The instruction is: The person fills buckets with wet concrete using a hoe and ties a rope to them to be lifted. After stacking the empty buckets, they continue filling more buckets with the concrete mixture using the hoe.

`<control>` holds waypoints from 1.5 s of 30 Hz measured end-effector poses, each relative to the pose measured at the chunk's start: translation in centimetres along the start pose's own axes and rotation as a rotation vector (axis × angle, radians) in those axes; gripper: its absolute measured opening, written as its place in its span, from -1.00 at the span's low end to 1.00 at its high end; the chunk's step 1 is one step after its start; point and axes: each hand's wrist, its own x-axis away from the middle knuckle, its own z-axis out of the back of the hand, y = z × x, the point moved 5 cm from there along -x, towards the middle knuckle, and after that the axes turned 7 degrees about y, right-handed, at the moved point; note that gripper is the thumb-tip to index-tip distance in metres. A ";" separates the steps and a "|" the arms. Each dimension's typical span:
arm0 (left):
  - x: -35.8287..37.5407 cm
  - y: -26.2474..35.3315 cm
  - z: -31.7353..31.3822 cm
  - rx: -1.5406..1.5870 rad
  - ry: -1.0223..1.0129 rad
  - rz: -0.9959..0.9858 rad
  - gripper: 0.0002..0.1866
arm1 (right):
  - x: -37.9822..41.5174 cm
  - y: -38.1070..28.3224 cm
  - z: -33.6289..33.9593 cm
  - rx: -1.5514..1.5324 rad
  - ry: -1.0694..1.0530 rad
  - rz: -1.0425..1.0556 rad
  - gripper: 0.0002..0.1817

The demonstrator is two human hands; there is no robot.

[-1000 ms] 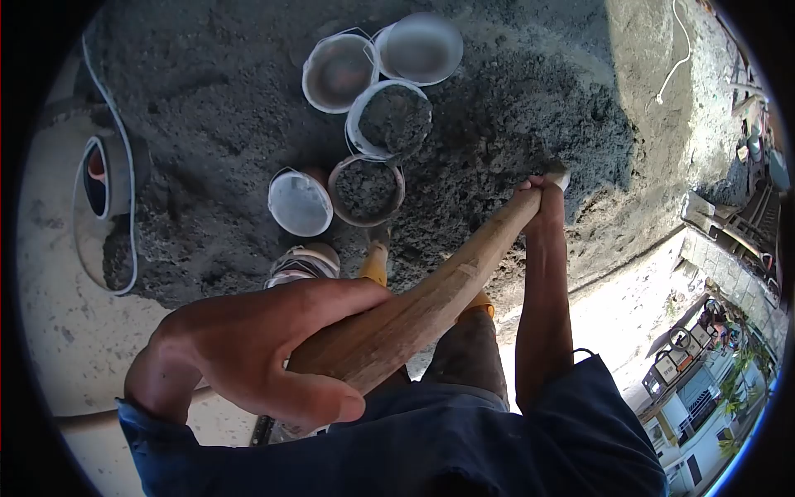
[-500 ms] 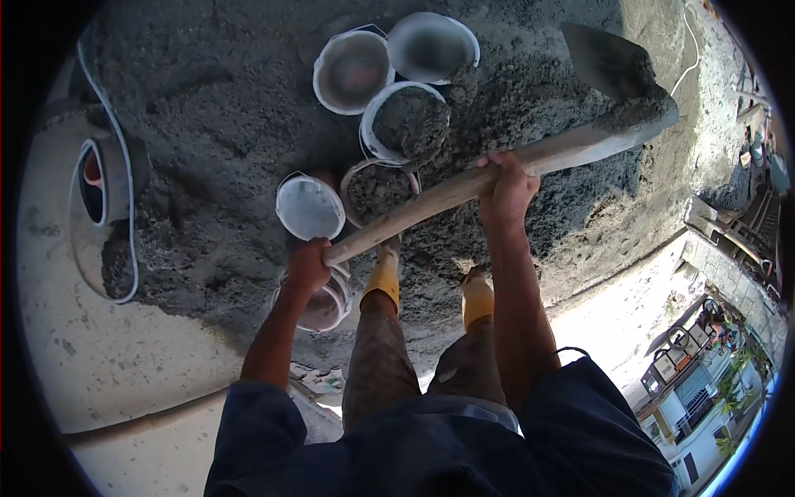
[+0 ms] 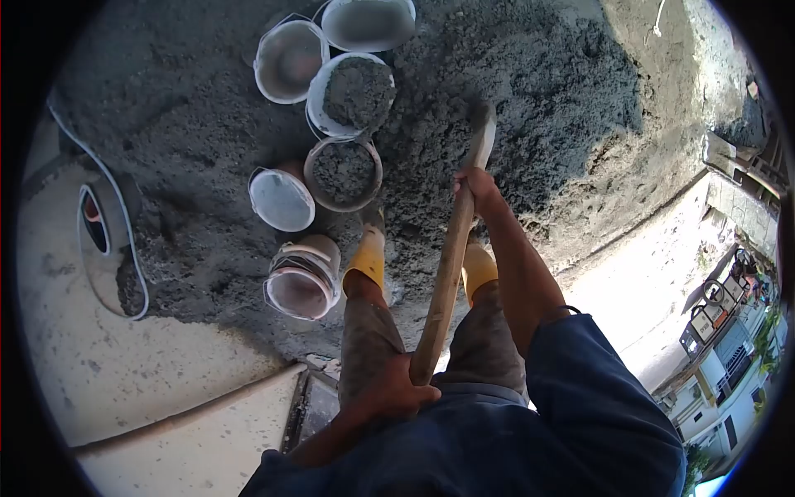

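My left hand (image 3: 397, 388) grips the lower end of a wooden hoe handle (image 3: 445, 294) close to my waist. Further up the same handle, my right hand (image 3: 479, 190) is wrapped around it. The handle's far end meets a heap of wet grey mortar (image 3: 530, 99), where the hoe's blade is hidden. Left of the handle, a mortar-filled bucket (image 3: 358, 93) touches another bucket holding mortar (image 3: 343, 174), just beyond my left boot (image 3: 367, 263).
Two more buckets, one pale inside (image 3: 290, 62) and one at the top edge (image 3: 368, 23), stand beyond. A tilted white bucket (image 3: 282, 200) and stacked buckets (image 3: 302, 290) lie left. A pale hose (image 3: 124, 215) runs along the far left, near a dark-mouthed container (image 3: 95, 219).
The hoe has swung down from the upper right, its blade passing from in sight to hidden at the mortar. My left hand has drawn back to my waist, and the handle now stands steeper.
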 end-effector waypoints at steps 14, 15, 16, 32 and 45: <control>14.3 18.6 22.7 -0.676 -0.229 -0.468 -0.11 | 12.5 -6.6 -4.7 -0.833 -0.084 0.068 -0.90; 15.5 17.4 25.4 -0.714 -0.151 -0.414 -0.22 | 14.3 -7.0 -7.7 -0.833 -0.097 0.071 -0.90; 16.5 15.9 28.1 -0.750 -0.076 -0.362 -0.32 | 16.0 -7.6 -10.7 -0.885 -0.104 0.172 -0.95; -9.7 -7.0 22.8 -0.554 0.592 -0.626 -0.63 | 19.8 -10.9 -8.5 -0.482 -0.158 0.717 -0.72; -10.5 0.4 -5.4 0.122 -0.061 -0.084 -0.40 | -3.3 -6.5 11.8 0.073 0.289 0.353 -0.91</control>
